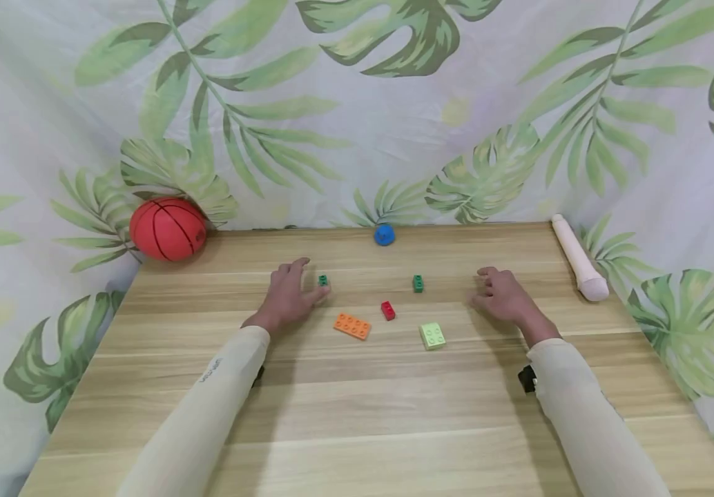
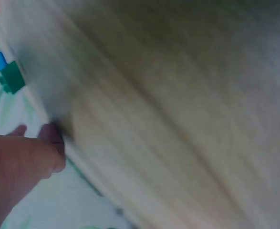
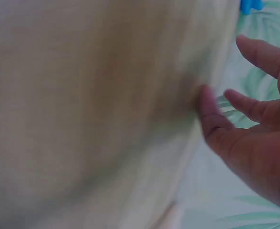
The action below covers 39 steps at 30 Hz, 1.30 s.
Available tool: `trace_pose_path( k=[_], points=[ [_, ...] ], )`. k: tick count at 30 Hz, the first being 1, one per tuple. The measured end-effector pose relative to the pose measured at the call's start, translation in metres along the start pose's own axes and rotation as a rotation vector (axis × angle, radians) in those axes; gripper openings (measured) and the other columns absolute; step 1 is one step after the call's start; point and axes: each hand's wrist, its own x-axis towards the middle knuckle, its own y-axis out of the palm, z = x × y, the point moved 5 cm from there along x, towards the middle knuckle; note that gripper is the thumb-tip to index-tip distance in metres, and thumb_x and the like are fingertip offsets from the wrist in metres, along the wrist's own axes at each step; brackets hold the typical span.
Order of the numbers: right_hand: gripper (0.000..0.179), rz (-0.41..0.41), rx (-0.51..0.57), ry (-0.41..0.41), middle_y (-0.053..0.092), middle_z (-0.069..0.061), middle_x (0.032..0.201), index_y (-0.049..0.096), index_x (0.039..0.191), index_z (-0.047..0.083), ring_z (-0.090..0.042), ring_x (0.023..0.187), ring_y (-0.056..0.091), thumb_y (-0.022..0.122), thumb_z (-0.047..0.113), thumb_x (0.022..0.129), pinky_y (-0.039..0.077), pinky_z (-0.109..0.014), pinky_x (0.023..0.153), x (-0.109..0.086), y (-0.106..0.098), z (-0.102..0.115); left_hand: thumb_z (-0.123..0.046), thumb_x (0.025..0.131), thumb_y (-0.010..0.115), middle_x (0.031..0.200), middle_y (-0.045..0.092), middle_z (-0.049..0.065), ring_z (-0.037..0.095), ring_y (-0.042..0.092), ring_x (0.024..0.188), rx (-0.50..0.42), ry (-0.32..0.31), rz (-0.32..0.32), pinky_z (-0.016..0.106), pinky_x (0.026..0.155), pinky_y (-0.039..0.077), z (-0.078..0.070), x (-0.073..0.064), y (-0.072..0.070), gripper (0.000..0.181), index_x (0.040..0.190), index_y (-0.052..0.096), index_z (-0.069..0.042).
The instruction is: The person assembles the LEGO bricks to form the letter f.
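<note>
My left hand (image 1: 287, 297), fingers loosely bent and holding nothing, hovers beside a small green toy brick (image 1: 322, 280). Right of it are an orange brick (image 1: 352, 326), a small red brick (image 1: 388, 310), a second green brick (image 1: 418, 283) and a light green brick (image 1: 433, 336). My right hand (image 1: 503, 295) is apart from the bricks, its fingers spread with nothing in them. In the left wrist view, the left hand (image 2: 25, 167) shows near a green brick (image 2: 12, 77). Spread fingers of the right hand (image 3: 254, 129) appear in the right wrist view.
A red basketball (image 1: 168, 229) sits at the table's back left corner. Near the back edge lies a blue knobbed object (image 1: 384, 235). A pale club-shaped object (image 1: 579, 259) lies along the right edge. A leaf-patterned cloth (image 1: 394, 138) hangs behind the wooden table (image 1: 363, 428).
</note>
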Motion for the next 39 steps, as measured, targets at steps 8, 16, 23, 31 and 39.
trace_pose_path(
  k=[8, 16, 23, 31, 39],
  points=[
    [0.066, 0.059, 0.115, 0.0, 0.047, -0.045, 0.147, 0.04, 0.152, -0.015, -0.058, 0.137, 0.05, 0.073, 0.011, 0.101, 0.045, -0.065, 0.114, 0.003, -0.001, -0.014, -0.028, 0.101, 0.078, 0.152, 0.052, 0.025, 0.043, 0.052, 0.14, -0.153, 0.041, 0.129, 0.057, 0.12, 0.044, 0.003, 0.026, 0.001, 0.065, 0.154, 0.049, -0.003],
    [0.068, 0.091, 0.164, 0.026, 0.043, -0.039, 0.154, 0.038, 0.157, -0.009, -0.051, 0.141, 0.045, 0.073, 0.013, 0.102, 0.039, -0.064, 0.119, 0.008, 0.005, -0.013, -0.022, 0.1, 0.079, 0.121, 0.068, 0.014, 0.025, 0.062, 0.107, -0.16, 0.036, 0.098, 0.037, 0.098, 0.051, 0.0, 0.04, 0.008, 0.038, 0.131, 0.065, -0.004],
    [0.072, 0.123, 0.211, -0.021, 0.046, -0.029, 0.146, 0.038, 0.158, -0.007, -0.038, 0.131, 0.047, 0.074, 0.023, 0.103, 0.042, -0.054, 0.114, 0.026, 0.02, 0.011, -0.022, 0.097, 0.083, 0.12, 0.069, 0.012, 0.025, 0.062, 0.109, -0.195, 0.091, 0.141, 0.037, 0.1, 0.052, -0.016, 0.045, 0.026, 0.038, 0.129, 0.069, -0.007],
    [0.058, 0.098, 0.168, -0.069, 0.052, -0.024, 0.137, 0.05, 0.148, -0.005, -0.035, 0.125, 0.051, 0.075, 0.023, 0.103, 0.044, -0.051, 0.112, 0.045, 0.04, 0.028, -0.015, 0.094, 0.085, 0.117, 0.065, 0.011, 0.024, 0.059, 0.107, -0.22, 0.132, 0.178, 0.036, 0.1, 0.05, -0.025, 0.046, 0.036, 0.04, 0.128, 0.066, -0.005],
    [0.05, 0.064, 0.13, -0.092, 0.056, -0.025, 0.132, 0.057, 0.138, -0.005, -0.035, 0.119, 0.053, 0.075, 0.025, 0.103, 0.045, -0.05, 0.108, 0.05, 0.048, 0.033, -0.015, 0.093, 0.086, 0.108, 0.062, 0.008, 0.022, 0.056, 0.1, -0.195, 0.136, 0.167, 0.034, 0.093, 0.049, -0.024, 0.045, 0.04, 0.033, 0.119, 0.067, -0.006]
  ],
)
